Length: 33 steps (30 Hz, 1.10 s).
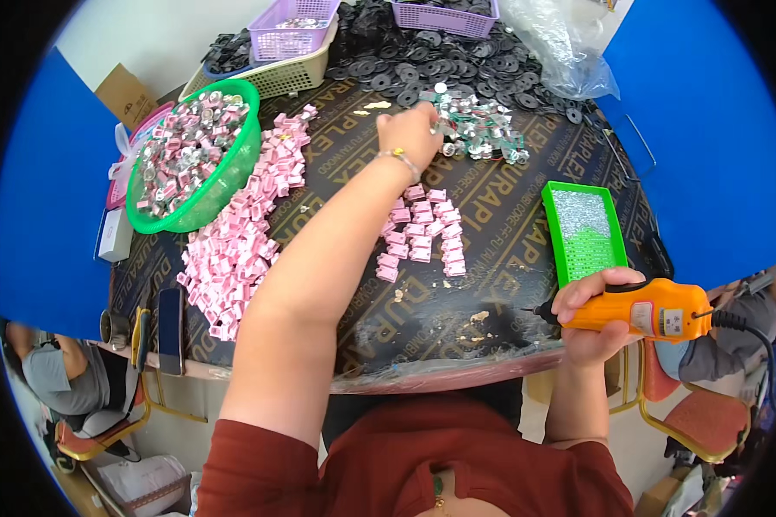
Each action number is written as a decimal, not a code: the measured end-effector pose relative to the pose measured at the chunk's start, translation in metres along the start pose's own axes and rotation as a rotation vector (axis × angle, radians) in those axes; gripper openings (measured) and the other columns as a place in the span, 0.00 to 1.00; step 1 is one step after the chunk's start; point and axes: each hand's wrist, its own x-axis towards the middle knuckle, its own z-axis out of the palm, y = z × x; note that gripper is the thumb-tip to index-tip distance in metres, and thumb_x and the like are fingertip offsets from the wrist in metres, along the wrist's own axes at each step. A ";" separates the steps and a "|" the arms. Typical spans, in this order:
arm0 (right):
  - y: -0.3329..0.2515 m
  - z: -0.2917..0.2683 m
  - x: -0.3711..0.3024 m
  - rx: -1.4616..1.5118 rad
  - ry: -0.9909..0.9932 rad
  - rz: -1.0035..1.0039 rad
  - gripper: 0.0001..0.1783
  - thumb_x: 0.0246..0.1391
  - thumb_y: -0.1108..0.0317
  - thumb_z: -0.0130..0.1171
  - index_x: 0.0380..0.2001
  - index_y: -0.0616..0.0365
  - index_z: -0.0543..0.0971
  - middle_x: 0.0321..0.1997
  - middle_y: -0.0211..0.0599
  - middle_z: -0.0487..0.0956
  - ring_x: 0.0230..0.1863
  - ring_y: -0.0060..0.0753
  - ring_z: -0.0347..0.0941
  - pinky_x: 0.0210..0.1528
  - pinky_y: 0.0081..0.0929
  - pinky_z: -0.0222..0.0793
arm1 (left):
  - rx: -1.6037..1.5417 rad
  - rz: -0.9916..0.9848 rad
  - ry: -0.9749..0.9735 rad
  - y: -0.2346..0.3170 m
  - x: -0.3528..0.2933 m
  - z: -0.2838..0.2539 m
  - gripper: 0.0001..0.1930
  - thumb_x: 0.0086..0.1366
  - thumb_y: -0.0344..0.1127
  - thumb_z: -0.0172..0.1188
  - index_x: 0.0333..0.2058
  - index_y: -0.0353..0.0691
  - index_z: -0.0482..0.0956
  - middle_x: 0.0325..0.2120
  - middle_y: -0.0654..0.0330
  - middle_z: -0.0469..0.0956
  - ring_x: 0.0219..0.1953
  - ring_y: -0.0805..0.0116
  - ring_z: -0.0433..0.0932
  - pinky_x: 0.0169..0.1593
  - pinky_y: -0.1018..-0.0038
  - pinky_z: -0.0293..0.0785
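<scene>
My left hand [412,131] reaches far across the table and pinches a small silver part at the edge of a pile of small metal parts [477,129]. A bracelet sits on that wrist. Near the table's front edge my right hand [593,314] grips an orange electric screwdriver [642,310], its tip pointing left and a black cord running off to the right. Between the two hands lie several small pink blocks [422,233] set out in rows.
A green tray of tiny screws [585,228] sits right of the rows. A big heap of pink blocks [246,224] and a green bowl [233,177] of assembled parts lie left. Black rings [440,60] and purple baskets [293,26] fill the back. Other people sit at both sides.
</scene>
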 end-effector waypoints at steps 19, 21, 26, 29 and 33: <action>-0.013 -0.038 0.006 -0.041 0.065 -0.059 0.34 0.48 0.42 0.63 0.44 0.60 0.67 0.24 0.42 0.75 0.19 0.28 0.71 0.23 0.25 0.71 | -0.277 0.512 -0.198 0.056 -0.214 -0.073 0.15 0.41 0.38 0.70 0.27 0.45 0.75 0.35 0.63 0.72 0.41 0.63 0.70 0.49 0.64 0.59; -0.015 -0.039 0.005 -0.119 0.028 -0.045 0.36 0.50 0.37 0.57 0.47 0.57 0.64 0.25 0.38 0.73 0.18 0.27 0.68 0.21 0.23 0.67 | -0.243 0.552 -0.154 0.063 -0.208 -0.067 0.15 0.41 0.38 0.70 0.28 0.45 0.76 0.34 0.64 0.72 0.41 0.63 0.70 0.48 0.65 0.59; -0.020 -0.039 0.004 -0.119 0.003 -0.052 0.35 0.52 0.37 0.56 0.47 0.57 0.64 0.26 0.38 0.73 0.19 0.26 0.69 0.22 0.24 0.68 | -0.123 0.562 -0.271 0.075 -0.200 -0.062 0.17 0.44 0.42 0.69 0.33 0.45 0.77 0.33 0.63 0.73 0.41 0.63 0.70 0.48 0.65 0.59; -0.024 -0.040 0.003 -0.149 0.006 -0.064 0.34 0.52 0.38 0.55 0.47 0.57 0.65 0.26 0.38 0.73 0.20 0.26 0.69 0.23 0.24 0.68 | 0.018 0.511 -0.326 0.075 -0.202 -0.058 0.14 0.49 0.43 0.66 0.33 0.46 0.78 0.29 0.61 0.74 0.39 0.63 0.70 0.47 0.66 0.60; -0.025 -0.041 0.003 -0.064 0.083 -0.059 0.35 0.49 0.43 0.62 0.45 0.61 0.65 0.24 0.42 0.74 0.19 0.28 0.71 0.23 0.24 0.71 | 0.096 0.518 -0.344 0.074 -0.208 -0.059 0.12 0.49 0.40 0.65 0.32 0.46 0.78 0.29 0.62 0.74 0.39 0.63 0.70 0.48 0.66 0.60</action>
